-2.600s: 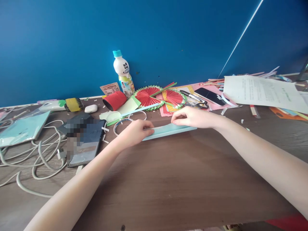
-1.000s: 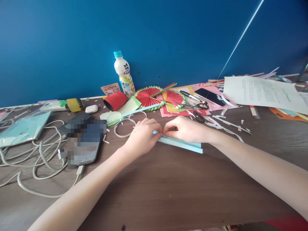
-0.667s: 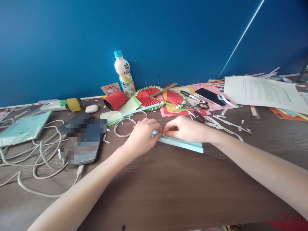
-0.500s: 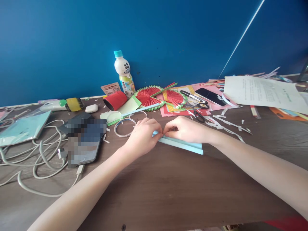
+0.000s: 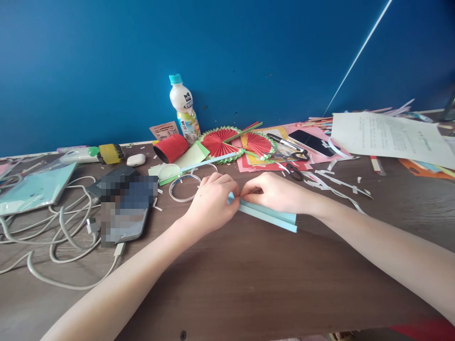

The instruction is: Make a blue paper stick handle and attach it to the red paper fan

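A long folded strip of light blue paper [image 5: 270, 218] lies on the brown table [image 5: 249, 284], its right end angled toward me. My left hand [image 5: 212, 201] and my right hand [image 5: 275, 192] meet at its left end. Both hands pinch that end between fingertips and thumbs, the fingers curled. The strip's left tip is mostly hidden under the fingers.
Behind the hands lie red pleated paper fans [image 5: 220, 141], scissors [image 5: 289, 163], a ring of tape [image 5: 184, 186], a red cup on its side [image 5: 171, 148], a bottle [image 5: 183, 108] and a phone [image 5: 313, 141]. Another phone [image 5: 124, 208] and white cables [image 5: 60, 237] lie at left, a printed sheet [image 5: 387, 135] at right.
Earlier the hands were apart along a level strip. They came together at its left end, and the strip turned, its right end swinging nearer me. In the last second it shifted only slightly.
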`<move>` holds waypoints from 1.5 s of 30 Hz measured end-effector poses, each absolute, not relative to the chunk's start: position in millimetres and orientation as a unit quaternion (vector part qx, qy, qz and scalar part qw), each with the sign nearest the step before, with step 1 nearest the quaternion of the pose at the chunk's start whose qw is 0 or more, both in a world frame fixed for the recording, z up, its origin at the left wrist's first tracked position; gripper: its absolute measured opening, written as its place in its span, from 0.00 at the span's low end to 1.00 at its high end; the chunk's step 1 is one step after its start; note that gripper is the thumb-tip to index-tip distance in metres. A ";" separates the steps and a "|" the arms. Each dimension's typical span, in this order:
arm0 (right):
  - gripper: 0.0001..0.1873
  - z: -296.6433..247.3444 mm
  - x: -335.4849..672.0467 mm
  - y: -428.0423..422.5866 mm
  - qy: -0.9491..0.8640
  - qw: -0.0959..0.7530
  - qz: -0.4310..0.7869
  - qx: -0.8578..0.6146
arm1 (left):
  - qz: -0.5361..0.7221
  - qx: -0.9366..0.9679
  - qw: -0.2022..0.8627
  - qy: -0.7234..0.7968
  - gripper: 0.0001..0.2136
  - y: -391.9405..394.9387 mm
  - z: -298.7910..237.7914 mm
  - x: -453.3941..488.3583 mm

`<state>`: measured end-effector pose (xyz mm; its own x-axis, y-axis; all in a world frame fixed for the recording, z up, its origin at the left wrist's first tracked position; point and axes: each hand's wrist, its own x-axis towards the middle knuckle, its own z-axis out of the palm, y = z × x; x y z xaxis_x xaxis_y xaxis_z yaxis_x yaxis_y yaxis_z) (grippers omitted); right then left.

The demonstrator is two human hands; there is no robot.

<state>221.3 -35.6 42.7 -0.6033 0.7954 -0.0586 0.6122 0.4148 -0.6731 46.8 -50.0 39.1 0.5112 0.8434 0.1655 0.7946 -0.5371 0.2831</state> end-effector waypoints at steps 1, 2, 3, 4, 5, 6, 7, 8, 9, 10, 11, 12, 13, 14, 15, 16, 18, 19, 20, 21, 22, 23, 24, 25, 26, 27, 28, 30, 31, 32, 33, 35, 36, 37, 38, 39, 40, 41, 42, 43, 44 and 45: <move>0.12 42.7 221.3 -35.7 -0.830 0.134 0.336 -0.425 | 0.142 0.864 0.088 0.474 0.06 -50.1 39.1 46.9; 0.12 42.6 221.5 -35.8 -0.829 0.133 0.337 -0.425 | 0.143 0.864 0.090 0.475 0.06 -50.3 39.1 47.0; 0.12 42.7 221.7 -35.8 -0.829 0.132 0.339 -0.425 | 0.144 0.863 0.092 0.475 0.07 -50.5 39.1 47.1; 0.12 42.9 222.1 -35.7 -0.829 0.130 0.342 -0.424 | 0.146 0.863 0.094 0.475 0.07 -50.5 39.3 47.1; 0.12 43.3 222.6 -35.3 -0.829 0.129 0.344 -0.421 | 0.148 0.863 0.097 0.474 0.07 -50.1 39.6 46.7; 0.12 44.0 223.4 -34.7 -0.830 0.128 0.344 -0.420 | 0.150 0.862 0.100 0.474 0.07 -49.2 40.2 46.0; 0.12 44.8 224.4 -33.7 -0.830 0.127 0.342 -0.422 | 0.151 0.861 0.103 0.475 0.07 -47.7 41.0 44.8; 0.12 45.9 225.8 -32.2 -0.830 0.126 0.338 -0.425 | 0.153 0.858 0.106 0.479 0.07 -45.4 42.2 42.8; 0.11 46.9 227.5 -30.4 -0.829 0.124 0.334 -0.430 | 0.157 0.852 0.110 0.488 0.06 -42.3 43.7 40.1; 0.11 47.8 229.4 -28.1 -0.828 0.121 0.332 -0.436 | 0.163 0.843 0.110 0.501 0.06 -38.5 45.4 36.5; 0.11 48.4 231.6 -25.5 -0.826 0.118 0.331 -0.441 | 0.171 0.830 0.114 0.518 0.06 -34.1 47.3 32.2; 0.11 48.5 234.0 -22.6 -0.825 0.113 0.331 -0.444 | 0.179 0.811 0.118 0.544 0.05 -29.5 49.3 27.3; 0.11 48.2 236.4 -19.6 -0.826 0.109 0.330 -0.445 | 0.184 0.789 0.115 0.575 0.05 -24.7 51.1 22.0; 0.11 47.3 238.8 -16.5 -0.826 0.105 0.327 -0.446 | 0.187 0.765 0.099 0.609 0.05 -20.1 52.7 16.5; 0.10 46.1 241.0 -13.6 -0.828 0.102 0.323 -0.447 | 0.179 0.744 0.085 0.638 0.04 -16.0 54.0 11.2; 0.10 44.5 242.9 -10.9 -0.829 0.099 0.319 -0.448 | 0.170 0.724 0.072 0.664 0.04 -12.4 54.8 6.2; 0.10 41.2 246.0 -6.5 -0.833 0.091 0.314 -0.446 | 0.153 0.694 0.058 0.701 0.05 -7.0 55.3 -2.0; 0.10 39.7 247.1 -5.0 -0.834 0.088 0.312 -0.445 | 0.152 0.683 0.048 0.713 0.04 -5.1 54.9 -5.1; 0.10 38.5 247.9 -3.8 -0.836 0.086 0.310 -0.444 | 0.149 0.676 0.037 0.721 0.05 -3.7 54.3 -7.7; 0.10 37.6 248.5 -3.0 -0.837 0.086 0.308 -0.443 | 0.145 0.671 0.023 0.726 0.05 -2.6 53.6 -9.8; 0.10 36.9 248.8 -2.5 -0.838 0.087 0.305 -0.444 | 0.137 0.670 0.008 0.730 0.06 -1.8 52.9 -11.5; 0.10 36.5 249.0 -2.4 -0.838 0.089 0.303 -0.445 | 0.127 0.670 -0.008 0.731 0.08 -1.2 52.3 -12.8; 0.10 36.3 249.0 -2.4 -0.838 0.091 0.299 -0.448 | 0.118 0.673 -0.026 0.730 0.10 -0.9 51.9 -13.8; 0.10 36.3 248.9 -2.6 -0.837 0.094 0.294 -0.452 | 0.113 0.676 -0.049 0.726 0.12 -0.9 51.8 -14.2; 0.10 36.3 248.7 -2.8 -0.836 0.098 0.289 -0.457 | 0.115 0.681 -0.074 0.719 0.14 -1.2 51.8 -13.9; 0.10 36.3 248.4 -3.1 -0.835 0.102 0.283 -0.460 | 0.124 0.687 -0.098 0.709 0.14 -1.9 51.7 -12.7; 0.10 36.3 248.0 -3.4 -0.835 0.106 0.278 -0.462 | 0.138 0.696 -0.119 0.695 0.14 -3.2 51.6 -10.4; 0.11 36.2 247.2 -3.7 -0.836 0.109 0.273 -0.463 | 0.175 0.726 -0.128 0.653 0.11 -7.2 50.1 -2.2; 0.11 36.1 246.8 -3.8 -0.837 0.110 0.271 -0.463 | 0.188 0.752 -0.107 0.622 0.10 -10.0 48.5 3.4; 0.10 36.0 246.5 -3.9 -0.837 0.111 0.269 -0.463 | 0.195 0.786 -0.073 0.583 0.09 -13.1 46.2 9.5; 0.10 36.0 246.2 -4.0 -0.837 0.113 0.267 -0.464 | 0.190 0.818 -0.032 0.542 0.09 -16.2 43.2 15.6; 0.10 36.4 245.5 -4.7 -0.837 0.114 0.271 -0.461 | 0.173 0.850 0.026 0.496 0.08 -21.9 36.2 26.2; 0.10 36.8 245.1 -5.4 -0.838 0.115 0.274 -0.458 | 0.176 0.852 0.036 0.491 0.07 -24.0 32.8 30.0; 0.09 37.4 244.6 -6.4 -0.839 0.116 0.279 -0.454 | 0.176 0.849 0.041 0.496 0.07 -25.6 29.7 32.5; 0.10 38.0 244.0 -7.4 -0.840 0.117 0.284 -0.448 | 0.178 0.845 0.047 0.503 0.07 -26.6 27.4 33.8; 0.10 38.8 243.4 -8.6 -0.840 0.118 0.288 -0.444 | 0.181 0.840 0.053 0.508 0.06 -27.2 26.0 34.3; 0.10 39.4 242.7 -9.7 -0.841 0.119 0.291 -0.440 | 0.184 0.838 0.058 0.511 0.06 -27.5 25.4 34.1; 0.10 40.1 242.2 -10.6 -0.841 0.119 0.294 -0.438 | 0.187 0.836 0.064 0.512 0.05 -27.5 25.6 33.5; 0.10 40.5 241.7 -11.2 -0.842 0.120 0.295 -0.436 | 0.188 0.836 0.070 0.511 0.05 -27.5 26.2 32.9; 0.10 40.9 241.4 -11.6 -0.842 0.121 0.296 -0.435 | 0.189 0.835 0.077 0.511 0.06 -27.4 26.9 32.3; 0.10 41.1 241.2 -11.6 -0.842 0.125 0.294 -0.434 | 0.188 0.833 0.083 0.514 0.06 -27.3 27.6 31.9; 0.10 41.2 241.0 -11.5 -0.843 0.129 0.292 -0.434 | 0.186 0.829 0.090 0.520 0.07 -27.2 28.1 31.8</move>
<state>241.0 -11.5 41.2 -0.5910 0.8058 -0.0366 0.6557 0.4535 -0.6036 31.8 -27.2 28.1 0.3909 0.8951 0.2147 0.8280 -0.4438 0.3427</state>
